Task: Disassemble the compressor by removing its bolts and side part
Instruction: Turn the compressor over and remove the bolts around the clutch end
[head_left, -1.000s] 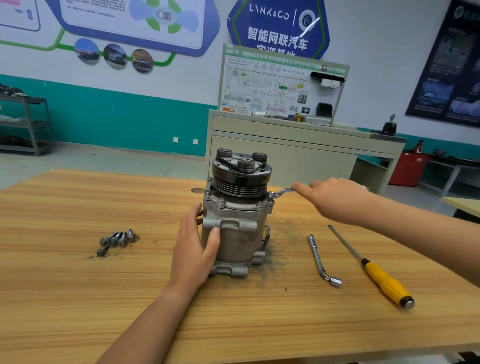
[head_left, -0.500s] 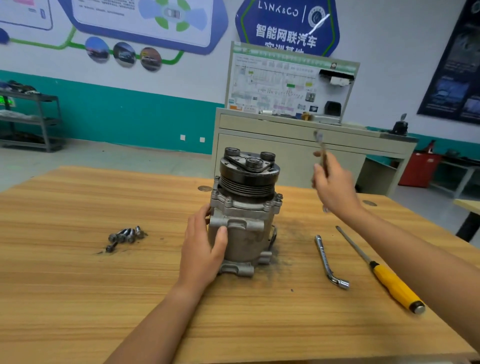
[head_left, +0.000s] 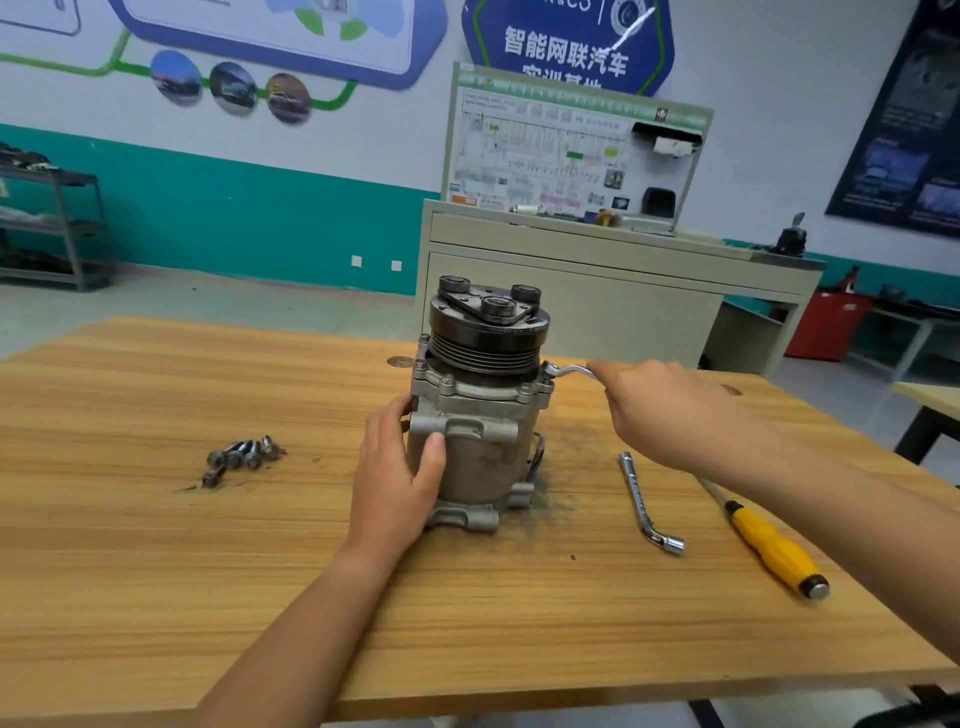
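- Grey metal compressor (head_left: 480, 415), black pulley on top, stands upright near the far edge of the wooden table (head_left: 156, 571).
- Left hand (head_left: 397, 483) fingers wrap its body.
- Right hand (head_left: 670, 410) fingers grip a bent silver wrench (head_left: 569, 370) at its flange.

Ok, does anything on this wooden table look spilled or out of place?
Yes: a dark gritty smudge stains the light wooden table beside the base of the upright grey metal compressor, on the person's right. It looks like grime shed from the part. Nothing else stands out.
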